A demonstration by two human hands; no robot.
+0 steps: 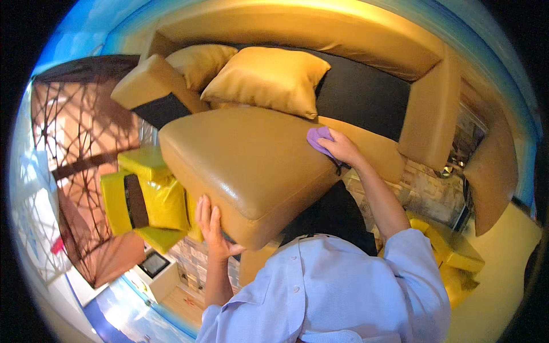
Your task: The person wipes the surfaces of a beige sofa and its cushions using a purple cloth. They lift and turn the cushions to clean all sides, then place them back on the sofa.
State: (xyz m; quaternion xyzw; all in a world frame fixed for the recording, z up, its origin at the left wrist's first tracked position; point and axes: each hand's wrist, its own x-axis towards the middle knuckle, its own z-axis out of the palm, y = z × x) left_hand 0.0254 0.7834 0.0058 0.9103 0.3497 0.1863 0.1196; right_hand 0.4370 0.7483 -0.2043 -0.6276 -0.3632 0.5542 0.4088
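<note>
Cushion (246,160), large and tan, is held in front of the body, its near end over dark trousers (337,214) and its far edge by the sofa; whether weight is borne by the sofa cannot be told. Left hand (211,228) is spread wide, fingers laid up against the near left side of the cushion, thumb reaching out near the lower corner. Right hand (341,150) is closed around a purple cloth (318,139), which is pressed to the top at the far right edge of the cushion. A shiny patch is seen on the top near the front edge.

Gold pillow (266,80) is placed just beyond the cushion, with a second pillow (197,64) partly hidden behind it. Black seat base (366,86) is exposed to the right of the gold pillow, framed by a tan backrest (297,34) and a right armrest (432,108). Left armrest (140,86) is seen at the other end.

Yellow armchair (117,200) is seen at left, in front of a dark lattice screen (86,151); more yellow seating (457,251) is seen at lower right. Patterned floor (426,191) is visible between. A light blue shirt (337,291) is worn
</note>
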